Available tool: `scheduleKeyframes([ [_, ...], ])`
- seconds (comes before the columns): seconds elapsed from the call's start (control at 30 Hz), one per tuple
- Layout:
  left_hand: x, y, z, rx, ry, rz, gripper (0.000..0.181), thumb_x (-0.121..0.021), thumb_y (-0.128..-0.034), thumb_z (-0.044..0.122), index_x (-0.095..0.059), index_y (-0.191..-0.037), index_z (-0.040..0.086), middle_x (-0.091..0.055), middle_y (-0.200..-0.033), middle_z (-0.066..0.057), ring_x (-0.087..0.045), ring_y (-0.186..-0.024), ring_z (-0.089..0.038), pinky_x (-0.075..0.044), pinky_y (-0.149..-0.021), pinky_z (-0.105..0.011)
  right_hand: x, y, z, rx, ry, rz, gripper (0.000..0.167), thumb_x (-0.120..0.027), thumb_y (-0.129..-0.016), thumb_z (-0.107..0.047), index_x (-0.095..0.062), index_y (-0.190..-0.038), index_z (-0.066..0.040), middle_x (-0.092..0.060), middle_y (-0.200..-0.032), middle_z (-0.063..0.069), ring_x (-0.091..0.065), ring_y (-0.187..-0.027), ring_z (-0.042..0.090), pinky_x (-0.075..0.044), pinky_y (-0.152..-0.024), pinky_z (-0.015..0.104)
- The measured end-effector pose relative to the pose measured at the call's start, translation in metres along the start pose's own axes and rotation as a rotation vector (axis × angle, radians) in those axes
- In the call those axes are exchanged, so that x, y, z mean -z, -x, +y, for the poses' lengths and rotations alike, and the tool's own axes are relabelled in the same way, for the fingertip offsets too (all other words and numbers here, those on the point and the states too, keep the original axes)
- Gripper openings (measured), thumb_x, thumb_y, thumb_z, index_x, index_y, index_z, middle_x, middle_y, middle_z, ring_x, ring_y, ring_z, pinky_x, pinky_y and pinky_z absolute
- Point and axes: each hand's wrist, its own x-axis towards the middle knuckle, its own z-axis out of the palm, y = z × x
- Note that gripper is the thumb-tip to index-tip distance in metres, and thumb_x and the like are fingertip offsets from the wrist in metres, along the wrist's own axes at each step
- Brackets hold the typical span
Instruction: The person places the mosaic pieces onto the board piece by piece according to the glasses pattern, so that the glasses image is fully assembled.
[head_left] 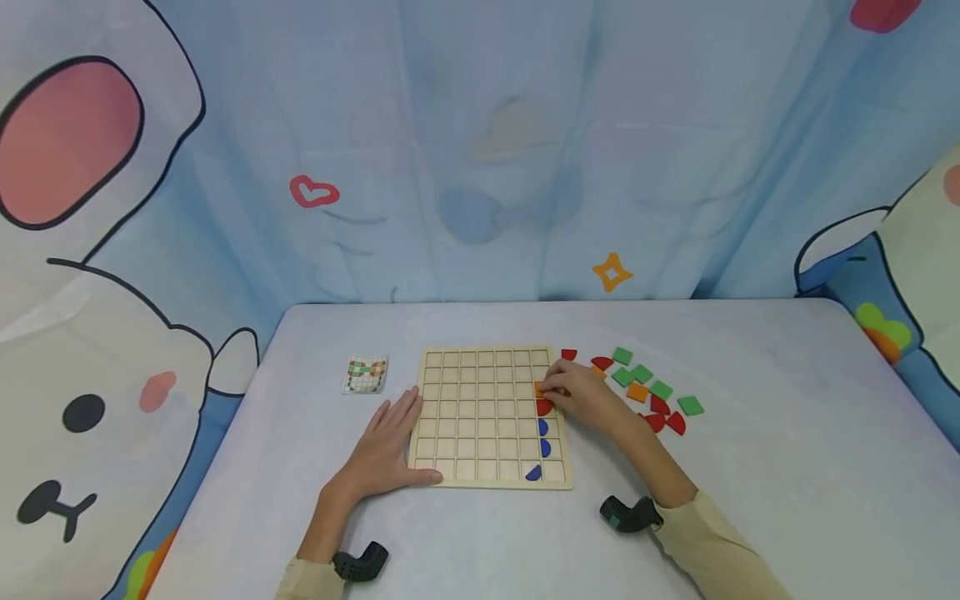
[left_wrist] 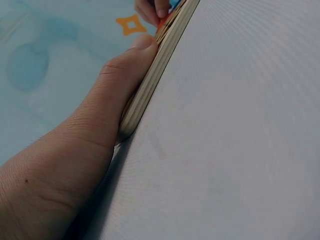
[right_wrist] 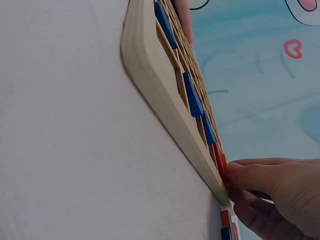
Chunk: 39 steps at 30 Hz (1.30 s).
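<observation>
A wooden grid board (head_left: pixel 476 429) lies flat on the table. My left hand (head_left: pixel 386 446) rests against its left side with fingers spread and straight; the thumb (left_wrist: pixel 125 70) lies on the near edge. At the board's right side, my right hand (head_left: pixel 585 396) pinches a small orange tile (head_left: pixel 538 389) between thumb and fingers, over a grid cell. The fingers partly hide that tile. Just below sits a red rounded piece (head_left: pixel 543 407) in the same column. Nearer me are blue half-round pieces (head_left: pixel 543 427), the lowest one (head_left: pixel 533 473) tilted across a cell line.
Right of the board lie loose green squares (head_left: pixel 661 389), red rounded pieces (head_left: pixel 676 422) and an orange square (head_left: pixel 637 392), several partly behind the right hand. A small patterned card (head_left: pixel 365 375) lies to the board's left. A printed blue curtain (head_left: pixel 480 167) hangs behind the table.
</observation>
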Motion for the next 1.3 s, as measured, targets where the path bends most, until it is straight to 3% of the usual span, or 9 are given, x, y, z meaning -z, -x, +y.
scheduleKeyframes([
  [0.3, 0.001, 0.001, 0.0, 0.003, -0.004, 0.009, 0.121, -0.068, -0.0696, 0.072, -0.012, -0.156, 0.008, -0.006, -0.166, -0.003, -0.008, -0.154, -0.019, -0.008, -0.124, -0.044, -0.005, -0.002, -0.001, -0.006, -0.006, 0.041, 0.013, -0.071, -0.087, -0.008, -0.077, -0.098, -0.005, -0.064, -0.101, 0.006, -0.061, -0.088, 0.018, -0.057, -0.077, 0.031],
  [0.43, 0.001, 0.001, 0.0, 0.008, -0.004, 0.002, 0.121, -0.067, -0.0699, 0.073, -0.011, -0.156, 0.008, -0.005, -0.166, -0.003, -0.007, -0.154, -0.018, -0.007, -0.124, -0.043, -0.005, -0.002, -0.003, -0.019, 0.011, 0.024, 0.014, -0.07, -0.088, -0.008, -0.076, -0.099, -0.004, -0.064, -0.101, 0.007, -0.06, -0.088, 0.017, -0.057, -0.077, 0.031],
  [0.7, 0.001, 0.002, -0.002, 0.017, 0.005, 0.002, 0.122, -0.067, -0.0698, 0.073, -0.011, -0.156, 0.008, -0.004, -0.166, -0.002, -0.006, -0.154, -0.017, -0.006, -0.125, -0.042, 0.0, -0.002, -0.012, 0.035, 0.076, -0.012, 0.016, -0.067, -0.09, -0.006, -0.075, -0.102, -0.001, -0.065, -0.101, 0.008, -0.06, -0.086, 0.017, -0.056, -0.076, 0.031],
  [0.87, 0.001, 0.003, -0.003, 0.022, 0.003, -0.002, 0.122, -0.066, -0.0698, 0.074, -0.011, -0.156, 0.009, -0.004, -0.166, -0.001, -0.005, -0.154, -0.017, -0.005, -0.125, -0.042, 0.002, -0.001, -0.014, 0.03, 0.059, -0.021, 0.017, -0.067, -0.09, -0.008, -0.075, -0.105, -0.002, -0.065, -0.103, 0.008, -0.06, -0.088, 0.017, -0.057, -0.079, 0.032],
  [1.07, 0.0, 0.003, -0.003, 0.017, 0.002, 0.007, 0.122, -0.066, -0.0694, 0.075, -0.012, -0.156, 0.008, -0.005, -0.166, -0.002, -0.007, -0.154, -0.018, -0.006, -0.124, -0.042, 0.016, 0.001, -0.002, -0.056, 0.015, 0.033, 0.028, -0.064, -0.093, -0.015, -0.068, -0.119, -0.005, -0.063, -0.114, 0.011, -0.059, -0.09, 0.02, -0.056, -0.077, 0.034],
  [1.3, -0.002, 0.0, -0.002, 0.006, -0.002, -0.001, 0.122, -0.066, -0.0698, 0.074, -0.01, -0.156, 0.009, -0.004, -0.166, -0.001, -0.006, -0.154, -0.017, -0.005, -0.124, -0.041, 0.038, 0.008, 0.028, -0.262, 0.014, 0.065, 0.039, -0.062, -0.094, -0.013, -0.059, -0.133, -0.007, -0.057, -0.126, 0.018, -0.057, -0.113, 0.035, -0.051, -0.097, 0.052],
])
